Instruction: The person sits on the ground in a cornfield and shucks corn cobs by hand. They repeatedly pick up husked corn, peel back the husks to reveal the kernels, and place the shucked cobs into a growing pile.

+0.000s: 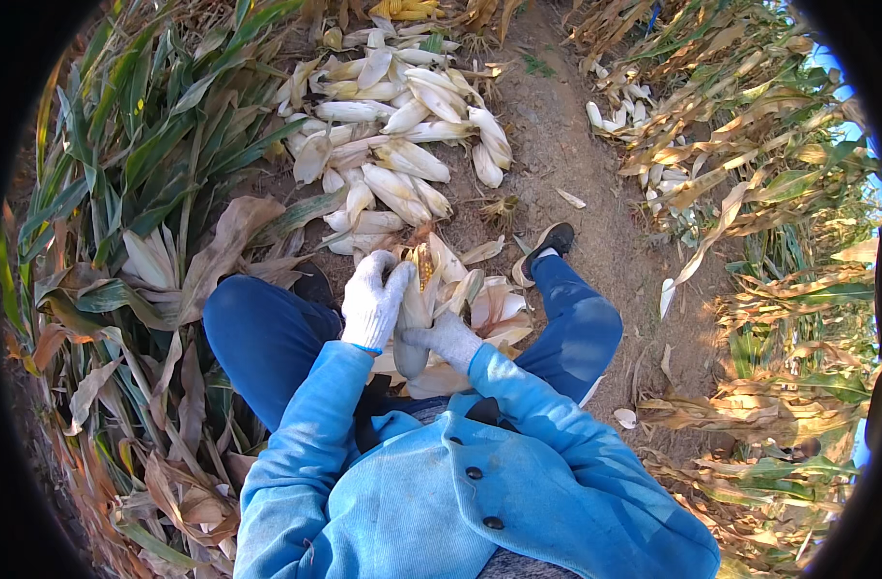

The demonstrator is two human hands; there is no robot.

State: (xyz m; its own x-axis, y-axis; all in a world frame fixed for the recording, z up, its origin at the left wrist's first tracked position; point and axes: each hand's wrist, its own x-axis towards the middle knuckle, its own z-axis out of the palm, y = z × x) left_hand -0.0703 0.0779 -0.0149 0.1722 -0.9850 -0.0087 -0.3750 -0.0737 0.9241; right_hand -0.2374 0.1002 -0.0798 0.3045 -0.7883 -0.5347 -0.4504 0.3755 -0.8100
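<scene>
Both hands wear pale knitted gloves and are on one ear of corn point(413, 318) in its husk, held between my knees. Yellow kernels show at its upper end, where the husk is parted. My left hand point(370, 298) pinches the husk near the top with thumb and fingers. Lower down, my right hand point(446, 340) is closed around the ear's side; some of its fingers are hidden. Loose dry husks point(500, 307) lie just beyond and to the right of my right hand.
Ahead is a heap of ears in pale husks point(404, 137), with bare yellow ears point(408, 10) at its far end. Green and dry corn stalks point(158, 123) crowd the left. A dirt strip point(556, 145) runs on the right, beside more dry stalks point(774, 289) and a smaller pile of husks point(618, 116).
</scene>
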